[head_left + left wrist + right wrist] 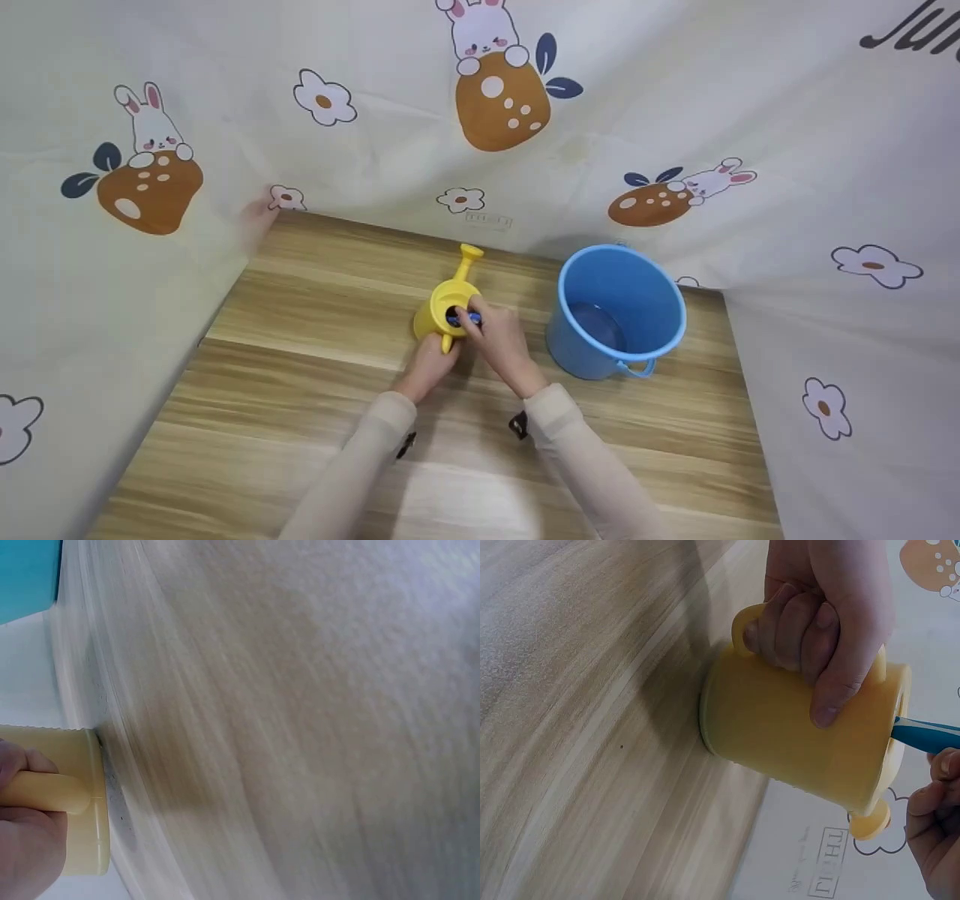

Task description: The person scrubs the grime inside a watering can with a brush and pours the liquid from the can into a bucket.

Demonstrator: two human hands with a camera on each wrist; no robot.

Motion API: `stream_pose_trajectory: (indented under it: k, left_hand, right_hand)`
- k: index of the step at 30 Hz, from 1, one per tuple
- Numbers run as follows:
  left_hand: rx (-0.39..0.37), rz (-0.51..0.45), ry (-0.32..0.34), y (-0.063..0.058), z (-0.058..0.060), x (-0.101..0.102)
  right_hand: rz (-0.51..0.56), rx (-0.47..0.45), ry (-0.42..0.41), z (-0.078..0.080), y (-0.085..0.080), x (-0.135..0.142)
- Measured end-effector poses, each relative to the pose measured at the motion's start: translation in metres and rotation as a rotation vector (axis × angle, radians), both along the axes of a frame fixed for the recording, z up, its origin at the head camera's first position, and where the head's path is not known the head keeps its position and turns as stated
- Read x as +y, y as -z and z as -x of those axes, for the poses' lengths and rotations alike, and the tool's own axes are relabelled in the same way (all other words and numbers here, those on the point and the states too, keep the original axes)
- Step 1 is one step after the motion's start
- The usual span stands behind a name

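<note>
A yellow watering can (425, 324) stands upright on the wooden surface, its spout pointing toward the back wall. My left hand (433, 365) grips the can's handle; in the right wrist view the fingers of this left hand (832, 630) wrap the handle and the thumb lies along the can's side. Above the opening, my right hand (502, 343) pinches a slim blue-and-white handle (928, 736) that reaches into the can's mouth. Whatever is at its lower end is hidden inside the can.
A blue bucket (574, 351) with a carrying handle stands to the right of the can. The wood-grain surface (300, 315) is bordered by pale cloth walls (375, 150) printed with rabbits and flowers.
</note>
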State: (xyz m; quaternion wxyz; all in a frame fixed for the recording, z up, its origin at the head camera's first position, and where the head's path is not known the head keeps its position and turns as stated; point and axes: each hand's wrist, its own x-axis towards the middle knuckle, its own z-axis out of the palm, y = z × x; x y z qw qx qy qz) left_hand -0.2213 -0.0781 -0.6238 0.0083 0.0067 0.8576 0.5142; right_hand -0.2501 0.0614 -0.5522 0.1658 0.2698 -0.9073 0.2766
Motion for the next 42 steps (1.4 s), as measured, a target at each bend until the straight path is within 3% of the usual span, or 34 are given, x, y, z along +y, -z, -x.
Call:
stream_pose_trajectory:
  k: [5,9,23,26,33,38,42]
  left_hand:
    - [0.026,0.017,-0.003,-0.001,0.0,0.0]
    - [0.034,0.018,-0.005,-0.001,0.0,0.0]
    - [0.013,-0.004,-0.016,0.0,0.001,0.001]
    - [0.024,-0.005,-0.016,0.001,0.002,0.001]
    - [0.022,0.016,-0.02,0.002,0.001,0.0]
    - [-0.026,-0.003,-0.02,0.001,0.001,0.0]
    - [-0.011,-0.012,-0.021,0.001,0.001,0.0]
  right_hand:
    - [0.025,-0.049,-0.008,0.0,-0.001,-0.001]
    - [0.094,-0.154,-0.018,-0.002,-0.005,-0.001]
    - [0.239,-0.363,-0.043,-0.003,-0.015,0.005]
    - [0.216,-0.347,-0.041,-0.003,-0.015,0.007]
    - [0.103,-0.191,-0.003,-0.003,-0.012,0.01]
    - [0.116,-0.154,-0.013,-0.003,-0.009,0.013]
    - [0.139,-0.127,-0.033,-0.005,-0.009,0.015]
